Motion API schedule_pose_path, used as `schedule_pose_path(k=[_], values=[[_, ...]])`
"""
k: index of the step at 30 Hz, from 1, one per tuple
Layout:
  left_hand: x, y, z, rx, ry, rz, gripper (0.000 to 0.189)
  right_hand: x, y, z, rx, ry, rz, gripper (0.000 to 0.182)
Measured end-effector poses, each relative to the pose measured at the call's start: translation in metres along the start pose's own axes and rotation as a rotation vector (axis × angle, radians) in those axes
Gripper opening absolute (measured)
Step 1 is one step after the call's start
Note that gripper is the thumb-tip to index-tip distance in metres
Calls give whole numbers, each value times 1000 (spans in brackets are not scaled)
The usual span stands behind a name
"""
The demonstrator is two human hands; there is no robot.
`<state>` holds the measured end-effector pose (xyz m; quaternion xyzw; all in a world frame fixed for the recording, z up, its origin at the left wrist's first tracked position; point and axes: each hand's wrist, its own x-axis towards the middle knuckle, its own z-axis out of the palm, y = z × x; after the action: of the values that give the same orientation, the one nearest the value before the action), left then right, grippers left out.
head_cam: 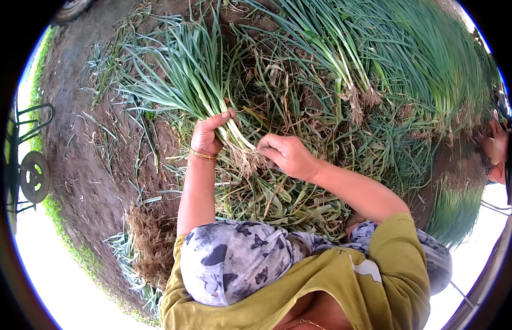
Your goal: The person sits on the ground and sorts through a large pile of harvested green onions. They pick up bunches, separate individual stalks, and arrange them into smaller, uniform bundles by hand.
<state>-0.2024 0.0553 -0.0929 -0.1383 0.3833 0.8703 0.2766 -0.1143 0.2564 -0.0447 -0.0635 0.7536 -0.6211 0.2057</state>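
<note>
My left hand (pixel 210 132) is closed around the white stems of a bunch of green onions (pixel 190 78). Their long leaves fan out up and to the left, while the pale stringy roots (pixel 244 159) hang toward the lower right. At that root end, the bent fingers of my right hand (pixel 287 156) pinch the outer edge of the roots. Blur and the curled fingers hide exactly what lies between the fingertips. Beneath both hands spreads a litter of stripped leaves and dry stalks (pixel 280 198) on the soil.
A few green onions (pixel 342 66) lie at the upper right, beside a large heap of green onions (pixel 429 70). Bundled onions with brown roots (pixel 153 243) rest at my lower left. Another person's hand (pixel 493 140) shows at the right edge. A wheel (pixel 34 177) stands far left.
</note>
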Motion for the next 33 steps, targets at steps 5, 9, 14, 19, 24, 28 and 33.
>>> schedule_pose_path(k=[5, 9, 14, 19, 24, 28, 33], values=[[5, 3, -3, -60, 24, -7, 44, -49, 10, -25, -341, -318, -379, 12], [2, 4, 5, -32, -10, 9, 41, -41, 13, -20, -55, -91, 77, 45], [-11, 0, 29, -90, -42, -59, 38, 4, 31, 26, 194, -208, 109, 70], [-26, 11, 6, -65, -154, -61, 39, -36, 37, 40, 207, -420, 414, 36], [-45, 8, -3, 175, -98, -126, 42, -64, 65, -30, -195, -471, 580, 28], [-52, 17, -15, 112, -95, -60, 49, -53, 16, -60, -246, -732, 572, 43], [-41, 79, -10, -48, -344, 166, 76, -6, 8, -82, -488, -424, 232, 56]])
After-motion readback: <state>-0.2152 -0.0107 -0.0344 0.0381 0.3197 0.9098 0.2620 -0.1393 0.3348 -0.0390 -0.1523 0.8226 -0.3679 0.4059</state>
